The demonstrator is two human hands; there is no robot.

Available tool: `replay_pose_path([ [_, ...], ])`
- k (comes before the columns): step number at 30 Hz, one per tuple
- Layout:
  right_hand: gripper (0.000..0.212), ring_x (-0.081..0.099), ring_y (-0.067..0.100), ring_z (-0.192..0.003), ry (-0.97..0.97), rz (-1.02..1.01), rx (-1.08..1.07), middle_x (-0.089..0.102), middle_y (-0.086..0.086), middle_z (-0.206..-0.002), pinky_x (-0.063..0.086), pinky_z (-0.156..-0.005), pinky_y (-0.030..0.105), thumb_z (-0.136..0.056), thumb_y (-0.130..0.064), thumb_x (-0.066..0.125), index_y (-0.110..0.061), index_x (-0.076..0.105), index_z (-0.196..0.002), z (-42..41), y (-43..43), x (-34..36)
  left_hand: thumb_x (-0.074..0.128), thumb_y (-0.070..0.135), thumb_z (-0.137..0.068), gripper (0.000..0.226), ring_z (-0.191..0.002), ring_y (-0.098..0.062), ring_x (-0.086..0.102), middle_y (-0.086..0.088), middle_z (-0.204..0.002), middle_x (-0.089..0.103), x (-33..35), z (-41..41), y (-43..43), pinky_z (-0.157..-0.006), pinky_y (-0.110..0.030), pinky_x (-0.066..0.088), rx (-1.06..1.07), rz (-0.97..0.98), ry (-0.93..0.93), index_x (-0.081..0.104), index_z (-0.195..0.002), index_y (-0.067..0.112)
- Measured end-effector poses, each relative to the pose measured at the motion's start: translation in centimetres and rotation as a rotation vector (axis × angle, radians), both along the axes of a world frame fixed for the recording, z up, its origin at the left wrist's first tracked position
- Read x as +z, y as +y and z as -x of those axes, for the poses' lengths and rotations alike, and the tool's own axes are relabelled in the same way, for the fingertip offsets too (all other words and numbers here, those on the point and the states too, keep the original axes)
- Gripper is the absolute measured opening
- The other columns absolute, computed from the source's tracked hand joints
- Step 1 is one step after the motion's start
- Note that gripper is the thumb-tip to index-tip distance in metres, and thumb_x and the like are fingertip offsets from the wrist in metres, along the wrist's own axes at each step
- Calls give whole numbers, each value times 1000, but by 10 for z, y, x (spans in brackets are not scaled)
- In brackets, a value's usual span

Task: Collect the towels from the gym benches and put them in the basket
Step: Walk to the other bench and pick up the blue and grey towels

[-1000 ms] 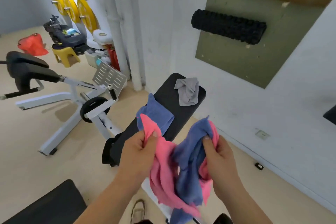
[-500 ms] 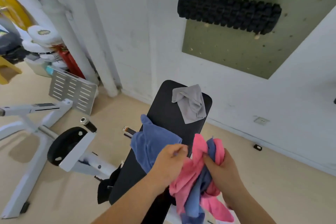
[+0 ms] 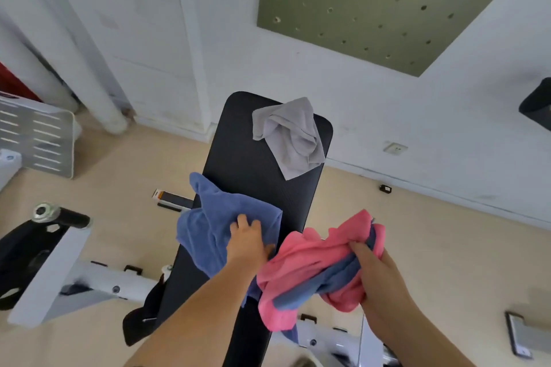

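Note:
A black padded bench runs away from me toward the white wall. A crumpled grey towel lies at its far end. A blue towel hangs over the bench's left edge, and my left hand rests on it with fingers curled into the cloth. My right hand is shut on a bundle of a pink towel and a second blue towel, held just right of the bench. No basket is in view.
A white and black exercise machine stands to the left on the tan floor. A perforated white plate leans at far left. A green pegboard hangs on the wall. A wall socket sits low on the right.
My left hand let go of the pink and blue bundle and reached onto the blue towel on the bench. The bundle stays in my right hand. My view moved closer to the bench.

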State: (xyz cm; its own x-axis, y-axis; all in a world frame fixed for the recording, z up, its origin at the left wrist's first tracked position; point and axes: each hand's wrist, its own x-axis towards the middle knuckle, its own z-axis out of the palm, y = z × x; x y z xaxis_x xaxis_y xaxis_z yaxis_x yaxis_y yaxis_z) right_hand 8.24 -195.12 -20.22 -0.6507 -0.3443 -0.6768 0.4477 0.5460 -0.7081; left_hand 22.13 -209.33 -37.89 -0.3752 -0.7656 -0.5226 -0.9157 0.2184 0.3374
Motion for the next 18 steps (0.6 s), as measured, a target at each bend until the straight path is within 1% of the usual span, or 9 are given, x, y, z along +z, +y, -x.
replay_pose_path([
  [2, 12, 74, 28, -90, 6, 33, -7, 82, 8, -84, 56, -94, 48, -105, -20, 59, -14, 69, -102, 1, 1, -4, 70, 37, -88, 57, -129, -35, 40, -13, -145, 35, -10, 6, -4, -92, -43, 56, 15, 101, -36, 51, -138, 16],
  [4, 20, 76, 31, -96, 4, 44, 17, 83, 13, -94, 57, -96, 50, -104, -29, 60, -11, 69, -108, 1, 1, -7, 64, 24, -92, 50, -128, -36, 42, -15, -144, 37, -22, 6, -11, -93, -43, 57, 5, 147, -43, 52, -140, 17],
  [6, 23, 76, 30, -100, -1, 51, 10, 83, 12, -98, 57, -98, 50, -104, -33, 60, -13, 70, -107, 1, 1, -9, 58, 20, -95, 43, -126, -36, 44, -15, -141, 40, -25, 4, -16, -97, -44, 54, -4, 138, -9, 54, -137, 16],
  [8, 26, 76, 32, -105, 2, 35, 8, 81, 17, -105, 56, -101, 52, -103, -37, 60, -12, 70, -106, -1, 1, -8, 52, 18, -98, 32, -120, -36, 51, -15, -134, 49, -15, -2, -18, -97, -44, 52, 54, 86, 85, 59, -128, 11],
  [11, 38, 75, 40, -99, -13, 30, 51, 74, 32, -113, 56, -98, 52, -101, -42, 61, -5, 68, -107, -3, 0, 0, 47, 14, -101, 17, -93, -30, 66, -8, -99, 68, 14, -17, -17, -75, -35, 49, 104, 27, 243, 64, -103, 10],
  [13, 48, 73, 50, -91, -6, 36, 122, 70, 43, -109, 57, -95, 54, -101, -43, 62, 5, 66, -109, -4, -2, 9, 50, 14, -100, 21, -65, -21, 59, 2, -69, 60, 48, -30, -15, -61, -34, 41, 162, 39, 360, 59, -82, 20],
  [14, 49, 71, 51, -85, 13, 40, 177, 69, 47, -104, 57, -94, 57, -100, -41, 63, 7, 65, -110, -5, -4, 16, 53, 14, -99, 25, -58, -16, 54, 5, -63, 56, 68, -34, -14, -59, -33, 40, 159, 73, 425, 57, -76, 24],
  [16, 42, 70, 53, -80, 75, 31, 296, 68, 47, -96, 58, -89, 60, -95, -36, 72, 3, 66, -110, -6, -8, 31, 57, 13, -98, 19, -61, -8, 58, 9, -67, 61, 118, -37, -7, -61, -21, 44, 103, 160, 524, 65, -84, 23],
  [18, 34, 73, 40, -75, 131, 33, 412, 74, 35, -93, 61, -76, 55, -85, -28, 85, -9, 67, -107, -6, -11, 46, 57, 13, -99, 13, -69, -9, 65, 7, -76, 68, 171, -32, 0, -67, -18, 52, 87, 103, 663, 69, -98, 17],
])
